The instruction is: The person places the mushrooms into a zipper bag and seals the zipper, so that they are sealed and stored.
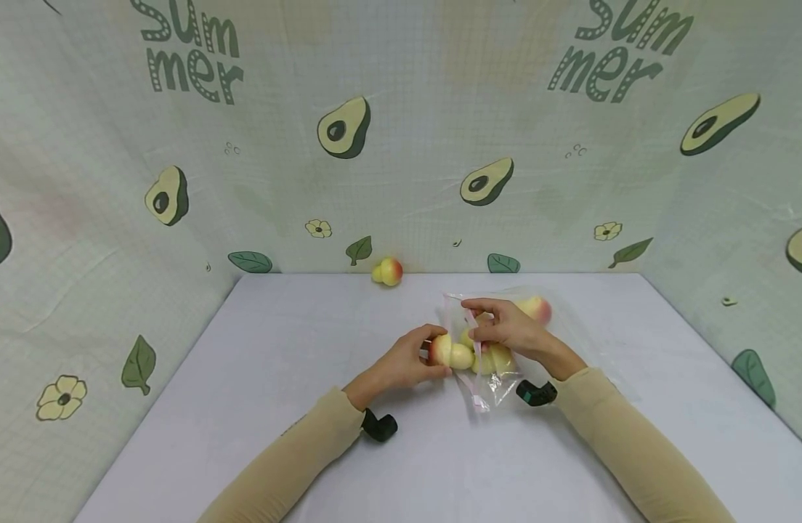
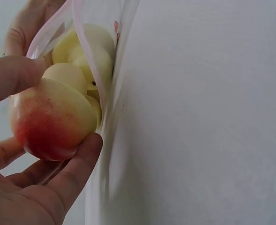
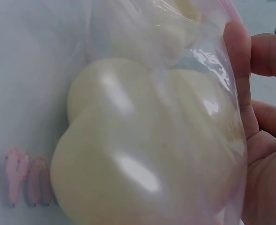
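My left hand (image 1: 404,361) holds a yellow pear (image 2: 53,119) with a red blush, fingers and thumb around its wide end. The pear's narrow end points into the mouth of a clear plastic zip bag (image 1: 499,392) with a pink strip along its opening. My right hand (image 1: 505,328) grips the bag by its edge near the mouth. Several more pears lie inside the bag, and their pale bodies (image 3: 128,154) show through the plastic in the right wrist view. Part of the bag's contents is hidden behind my right hand.
Another yellow and red pear (image 1: 389,272) lies at the back edge of the white table (image 1: 296,327). A cloth backdrop (image 1: 407,203) printed with avocados and leaves stands behind and at both sides. A black wrist device (image 1: 536,393) sits under my right sleeve.
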Demonstrator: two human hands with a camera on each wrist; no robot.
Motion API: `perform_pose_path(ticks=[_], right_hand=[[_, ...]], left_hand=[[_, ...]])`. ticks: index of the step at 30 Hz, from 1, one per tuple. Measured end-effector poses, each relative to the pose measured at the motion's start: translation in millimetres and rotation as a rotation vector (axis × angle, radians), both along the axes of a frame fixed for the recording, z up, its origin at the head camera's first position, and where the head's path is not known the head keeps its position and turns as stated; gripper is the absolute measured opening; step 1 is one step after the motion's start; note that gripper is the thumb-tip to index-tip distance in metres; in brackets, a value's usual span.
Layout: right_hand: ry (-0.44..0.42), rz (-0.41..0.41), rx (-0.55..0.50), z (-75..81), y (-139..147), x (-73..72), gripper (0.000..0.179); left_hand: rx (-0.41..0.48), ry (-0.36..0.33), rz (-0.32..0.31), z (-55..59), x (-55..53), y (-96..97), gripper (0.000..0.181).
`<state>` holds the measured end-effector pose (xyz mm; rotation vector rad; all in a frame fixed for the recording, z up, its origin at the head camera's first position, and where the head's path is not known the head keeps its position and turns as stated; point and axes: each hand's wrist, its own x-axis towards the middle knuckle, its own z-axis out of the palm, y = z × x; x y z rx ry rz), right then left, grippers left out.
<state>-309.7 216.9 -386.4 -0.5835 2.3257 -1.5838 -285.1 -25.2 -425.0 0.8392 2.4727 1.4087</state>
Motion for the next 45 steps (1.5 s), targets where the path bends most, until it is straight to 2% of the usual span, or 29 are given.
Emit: perform_pose_path(ticks=[10, 24, 29, 45], right_hand=[[0.019, -0.002, 0.017, 0.2, 0.8, 0.2, 0.065], [0.037, -0.020, 0.046, 2.9, 1.2, 0.6, 0.063], [0.039, -0.020, 0.045, 3.0, 1.5, 0.6, 0.064], [0.062, 0.000, 0.027, 2.7, 1.7, 0.3, 0.062]], left_hand=[[0.000, 0.000, -0.023, -0.1, 0.3, -1.1, 0.054], [0.101, -0.023, -0.007, -1.7, -1.7, 1.7, 0.053], [0.107, -0.028, 0.008, -0.7, -0.5, 5.7, 0.051], [0.116, -0.033, -0.012, -1.8, 2.7, 21.3, 0.056]])
